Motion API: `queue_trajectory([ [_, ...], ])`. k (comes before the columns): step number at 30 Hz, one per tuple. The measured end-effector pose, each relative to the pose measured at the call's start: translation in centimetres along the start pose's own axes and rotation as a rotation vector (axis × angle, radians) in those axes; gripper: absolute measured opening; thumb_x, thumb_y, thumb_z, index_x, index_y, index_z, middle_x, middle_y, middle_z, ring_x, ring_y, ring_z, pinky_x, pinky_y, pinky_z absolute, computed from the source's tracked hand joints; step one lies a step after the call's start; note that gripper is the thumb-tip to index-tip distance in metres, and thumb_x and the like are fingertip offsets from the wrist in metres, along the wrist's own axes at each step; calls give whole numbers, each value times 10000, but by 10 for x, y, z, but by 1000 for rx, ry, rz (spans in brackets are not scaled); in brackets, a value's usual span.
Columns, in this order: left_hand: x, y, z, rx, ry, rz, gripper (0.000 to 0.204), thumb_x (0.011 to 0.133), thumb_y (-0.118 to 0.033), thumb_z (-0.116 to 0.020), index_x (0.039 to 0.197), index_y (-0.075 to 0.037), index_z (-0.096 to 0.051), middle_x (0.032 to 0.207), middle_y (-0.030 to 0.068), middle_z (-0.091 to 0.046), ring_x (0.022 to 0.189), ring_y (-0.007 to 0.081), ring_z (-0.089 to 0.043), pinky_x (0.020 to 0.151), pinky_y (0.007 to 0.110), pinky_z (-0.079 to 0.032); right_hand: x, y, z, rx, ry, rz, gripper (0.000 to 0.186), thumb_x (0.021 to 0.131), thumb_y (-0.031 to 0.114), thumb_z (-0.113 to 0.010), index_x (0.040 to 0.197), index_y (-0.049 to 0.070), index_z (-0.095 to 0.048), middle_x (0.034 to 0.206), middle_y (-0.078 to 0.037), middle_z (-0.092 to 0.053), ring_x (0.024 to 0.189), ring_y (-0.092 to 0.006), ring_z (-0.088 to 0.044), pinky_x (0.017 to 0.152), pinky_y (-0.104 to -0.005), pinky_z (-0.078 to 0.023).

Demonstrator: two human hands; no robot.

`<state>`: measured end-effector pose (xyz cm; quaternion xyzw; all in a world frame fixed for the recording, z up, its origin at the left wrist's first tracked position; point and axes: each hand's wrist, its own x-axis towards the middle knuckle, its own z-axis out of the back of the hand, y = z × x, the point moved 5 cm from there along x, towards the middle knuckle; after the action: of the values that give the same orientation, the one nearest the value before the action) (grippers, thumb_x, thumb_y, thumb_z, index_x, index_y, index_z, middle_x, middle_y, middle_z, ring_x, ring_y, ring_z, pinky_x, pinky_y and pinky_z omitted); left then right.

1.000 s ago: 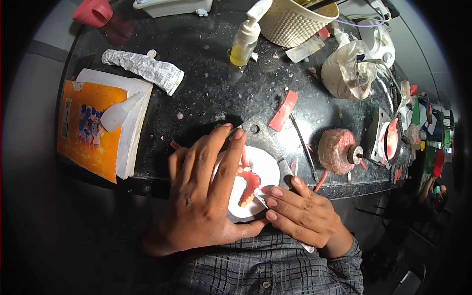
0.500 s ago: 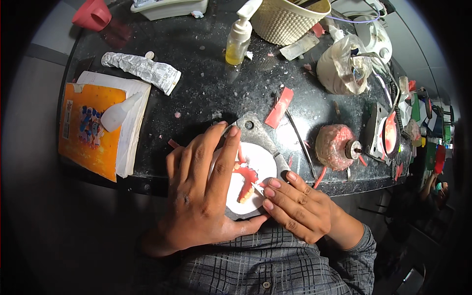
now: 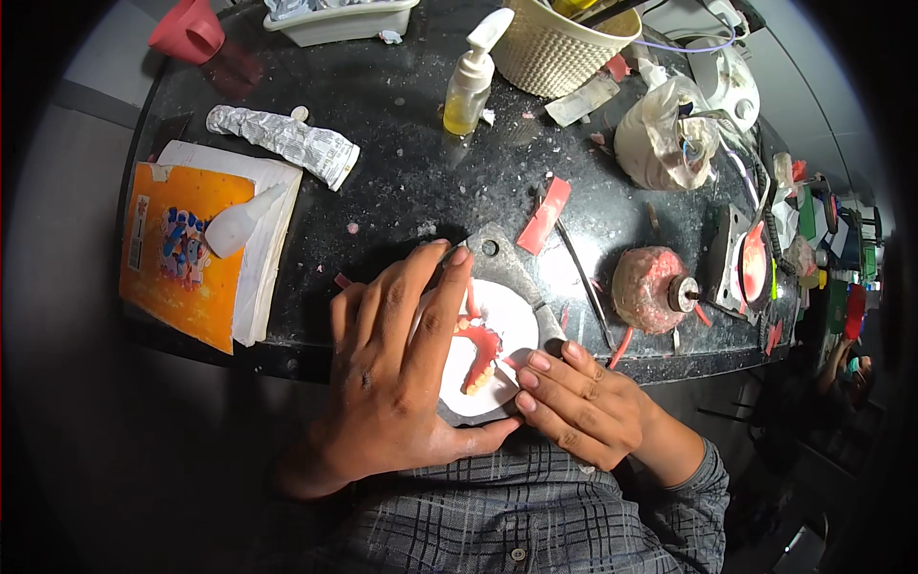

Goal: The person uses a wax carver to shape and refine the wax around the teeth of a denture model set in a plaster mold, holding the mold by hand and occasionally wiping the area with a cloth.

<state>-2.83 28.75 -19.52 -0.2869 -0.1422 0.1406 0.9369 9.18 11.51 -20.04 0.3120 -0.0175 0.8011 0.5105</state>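
Observation:
A metal denture flask half (image 3: 497, 251) filled with white plaster (image 3: 516, 316) sits at the bench's front edge, close to my body. Set in the plaster is a curved red wax denture (image 3: 485, 346) with yellowish teeth along it. My left hand (image 3: 392, 368) grips the flask from the left, fingers over its far side and thumb along the near rim. At the right rim is my right hand (image 3: 588, 411), its fingers pressed together and bent toward the plaster. A small pale tip shows by those fingertips; the thumb and whatever they hold are hidden.
Right of the flask lie a thin dark tool (image 3: 583, 277), a red wax strip (image 3: 543, 215) and a pink-crusted round burner (image 3: 650, 287). Leftward are an orange book (image 3: 177, 258) and a crumpled tube (image 3: 282, 143). Farther back stand a pump bottle (image 3: 467, 91) and a woven basket (image 3: 545, 62).
The view has shifted slightly, so the bench items sit a little lower in it. Both hands keep nearly the same place on the flask, with the right fingertips moved only slightly.

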Motion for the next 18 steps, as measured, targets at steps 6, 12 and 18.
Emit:
queue_trajectory([
  [6,1,0,1,9,17,-11,1307,479,-481,-983,1541,49,-435,1507,275,-499,1302,419,-562,1052,541,-404,0,1,-1,-12,-8,2,298,963,29,-597,1176,-114,-748,1194,-270,-753,1210,-396,-727,1126,-572,-529],
  [12,1,0,1,13,9,-6,1301,482,-486,-982,1536,52,-442,1507,276,-501,1301,418,-563,1051,540,-404,5,1,1,-25,-10,-17,279,975,23,-598,1169,-106,-751,1191,-259,-757,1205,-383,-730,1105,-546,-560],
  [18,2,1,1,0,16,-8,1297,489,-491,-987,1533,54,-444,1505,278,-503,1297,420,-564,1047,540,-406,5,-4,4,-28,2,11,271,997,51,-606,1164,-107,-749,1181,-252,-759,1200,-372,-732,1081,-502,-592],
])
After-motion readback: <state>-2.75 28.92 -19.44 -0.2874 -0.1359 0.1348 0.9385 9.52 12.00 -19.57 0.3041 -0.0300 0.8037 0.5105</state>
